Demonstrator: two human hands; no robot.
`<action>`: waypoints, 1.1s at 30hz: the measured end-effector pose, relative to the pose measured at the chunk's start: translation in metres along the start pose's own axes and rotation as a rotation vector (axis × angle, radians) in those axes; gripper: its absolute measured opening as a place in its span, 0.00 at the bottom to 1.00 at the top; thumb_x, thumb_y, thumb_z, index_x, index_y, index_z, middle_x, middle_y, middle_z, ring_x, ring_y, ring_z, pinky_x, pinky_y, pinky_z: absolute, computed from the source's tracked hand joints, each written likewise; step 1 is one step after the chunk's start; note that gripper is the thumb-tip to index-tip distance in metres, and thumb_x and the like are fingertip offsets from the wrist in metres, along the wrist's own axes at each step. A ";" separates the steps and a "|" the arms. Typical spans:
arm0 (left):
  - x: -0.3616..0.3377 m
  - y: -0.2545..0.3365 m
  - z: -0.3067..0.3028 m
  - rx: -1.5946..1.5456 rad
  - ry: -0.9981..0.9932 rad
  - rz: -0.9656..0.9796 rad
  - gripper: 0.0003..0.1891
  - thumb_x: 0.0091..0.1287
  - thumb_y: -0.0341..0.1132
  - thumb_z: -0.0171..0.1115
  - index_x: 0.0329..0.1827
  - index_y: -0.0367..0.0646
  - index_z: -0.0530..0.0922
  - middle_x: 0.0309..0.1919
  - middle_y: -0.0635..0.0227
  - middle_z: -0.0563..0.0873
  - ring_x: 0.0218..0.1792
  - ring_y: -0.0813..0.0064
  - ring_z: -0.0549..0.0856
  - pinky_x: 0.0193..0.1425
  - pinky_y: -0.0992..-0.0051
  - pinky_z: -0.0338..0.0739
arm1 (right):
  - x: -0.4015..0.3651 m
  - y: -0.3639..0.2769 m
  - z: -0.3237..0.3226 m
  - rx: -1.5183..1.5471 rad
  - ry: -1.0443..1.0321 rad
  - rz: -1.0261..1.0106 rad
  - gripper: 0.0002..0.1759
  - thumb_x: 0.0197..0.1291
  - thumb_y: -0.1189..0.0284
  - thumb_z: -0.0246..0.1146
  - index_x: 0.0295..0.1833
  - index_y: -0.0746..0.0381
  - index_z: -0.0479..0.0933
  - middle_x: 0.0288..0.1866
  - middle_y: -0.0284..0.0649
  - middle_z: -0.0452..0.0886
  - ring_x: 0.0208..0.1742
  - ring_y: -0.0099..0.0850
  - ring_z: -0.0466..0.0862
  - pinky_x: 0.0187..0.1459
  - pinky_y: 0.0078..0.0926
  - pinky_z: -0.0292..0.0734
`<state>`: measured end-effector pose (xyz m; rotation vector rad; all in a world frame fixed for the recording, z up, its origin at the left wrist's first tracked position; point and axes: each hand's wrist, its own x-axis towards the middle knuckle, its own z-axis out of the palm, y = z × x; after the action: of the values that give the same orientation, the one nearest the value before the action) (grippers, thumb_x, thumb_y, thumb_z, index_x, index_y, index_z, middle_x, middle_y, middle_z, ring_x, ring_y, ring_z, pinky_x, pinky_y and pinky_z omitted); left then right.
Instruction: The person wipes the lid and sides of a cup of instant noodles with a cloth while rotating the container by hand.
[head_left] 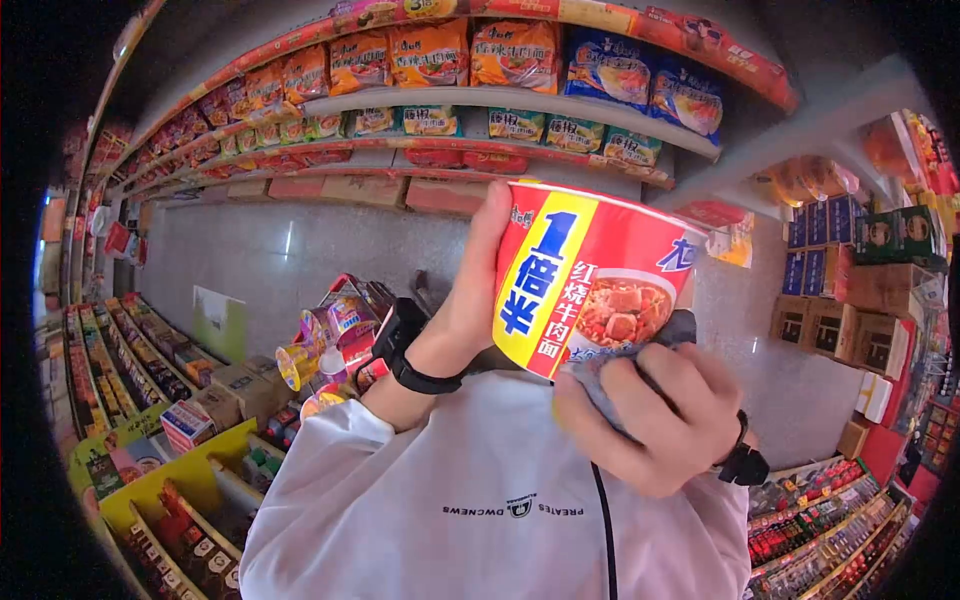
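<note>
The left grip (478, 268) is closed along the left side of the tub (590, 285), its finger ends mostly hidden; the right grip (665, 420) is curled round a grey cloth (600, 385), bunched against the tub's lower right. The tub is held up in front of the shirt (480, 490), clear of the floor (300, 240). It should be light for its bulk, with a thin, fairly stiff wall that may dent if squeezed and a glossy face that could slip under the cloth. The safest hold is probably a broad one on opposite sides, just under the rim, with support below and no pressure on the lid. Its printed front faces the camera; the rim is uppermost and leans slightly right, and the base is partly covered by the cloth. Its axis runs base to lid, though it looks about as wide as tall. Beyond are shelved packets (515, 55).
</note>
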<state>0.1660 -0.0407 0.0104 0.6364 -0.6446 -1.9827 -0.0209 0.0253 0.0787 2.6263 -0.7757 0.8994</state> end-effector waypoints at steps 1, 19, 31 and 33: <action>0.001 0.003 -0.003 -0.043 0.007 -0.020 0.32 0.80 0.64 0.36 0.62 0.43 0.72 0.50 0.64 0.86 0.53 0.71 0.87 0.60 0.68 0.83 | -0.002 0.002 0.007 0.030 0.056 0.028 0.20 0.35 0.71 0.74 0.41 0.51 0.86 0.36 0.35 0.79 0.33 0.32 0.78 0.25 0.22 0.68; -0.013 -0.018 -0.003 0.090 -0.009 0.067 0.31 0.80 0.64 0.37 0.66 0.46 0.68 0.55 0.62 0.84 0.55 0.73 0.86 0.61 0.71 0.81 | 0.008 0.036 -0.005 -0.008 0.128 0.159 0.27 0.27 0.75 0.76 0.43 0.62 0.87 0.37 0.44 0.81 0.31 0.38 0.81 0.28 0.28 0.77; -0.001 -0.005 -0.012 0.076 -0.024 0.068 0.28 0.80 0.62 0.41 0.64 0.47 0.70 0.50 0.66 0.85 0.50 0.77 0.88 0.55 0.73 0.84 | -0.007 -0.006 0.001 -0.042 0.076 -0.012 0.22 0.31 0.68 0.72 0.41 0.51 0.86 0.39 0.32 0.80 0.34 0.30 0.78 0.29 0.22 0.67; -0.001 -0.002 -0.006 0.071 -0.006 0.051 0.31 0.79 0.64 0.41 0.63 0.43 0.71 0.49 0.67 0.84 0.52 0.76 0.86 0.58 0.72 0.82 | -0.011 -0.005 -0.006 0.009 0.041 0.006 0.19 0.36 0.67 0.69 0.41 0.53 0.86 0.40 0.32 0.80 0.36 0.29 0.78 0.29 0.20 0.65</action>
<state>0.1695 -0.0402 0.0045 0.6507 -0.7302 -1.9220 -0.0282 0.0362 0.0761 2.6056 -0.7714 0.9578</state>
